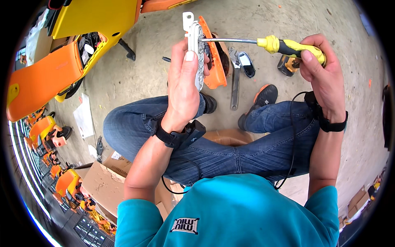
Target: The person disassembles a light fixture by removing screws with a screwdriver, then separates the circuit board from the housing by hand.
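My left hand is closed round a flat white plastic part, held on edge, with a holed tab at its top and a grey textured face turned to the right. In my right hand is a screwdriver with a yellow and black handle, my thumb and fingers wrapped round its grip. The metal shaft lies nearly level and its tip meets the textured face of the white part. Whether a screw sits under the tip is too small to tell. Behind the part, an orange plastic shell stands partly hidden by my left hand.
On the concrete floor ahead lie an adjustable wrench, a dark oval device with a pale screen and a yellow-black power tool battery. A yellow and orange vehicle stands at the left. Cardboard boxes are by my left side.
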### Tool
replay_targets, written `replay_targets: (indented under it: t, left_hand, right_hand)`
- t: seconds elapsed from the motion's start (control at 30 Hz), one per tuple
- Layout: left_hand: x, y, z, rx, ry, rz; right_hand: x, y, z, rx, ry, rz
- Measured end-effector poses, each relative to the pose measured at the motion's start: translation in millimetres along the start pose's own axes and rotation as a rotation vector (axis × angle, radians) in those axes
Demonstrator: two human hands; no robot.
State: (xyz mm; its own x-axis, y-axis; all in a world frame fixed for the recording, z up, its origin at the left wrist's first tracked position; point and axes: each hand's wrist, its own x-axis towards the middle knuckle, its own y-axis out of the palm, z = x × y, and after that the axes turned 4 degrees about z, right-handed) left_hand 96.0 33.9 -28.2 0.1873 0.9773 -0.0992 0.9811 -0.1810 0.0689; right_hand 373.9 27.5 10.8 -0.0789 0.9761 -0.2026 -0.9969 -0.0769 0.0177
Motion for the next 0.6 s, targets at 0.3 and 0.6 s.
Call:
replay_targets:
  t: [0.3, 0.6]
  left_hand:
    - [1.3, -1.1, -3.6, -0.058, -0.014, 0.000]
    - [4.1, -2.5, -1.7, -0.085, -0.050, -0.013]
  right_hand:
    - [1.5, -0.2, 14.2, -0.110, 0.247, 0.034]
    - [9.4, 34.1, -6.5, 0.130, -0.061, -0.280]
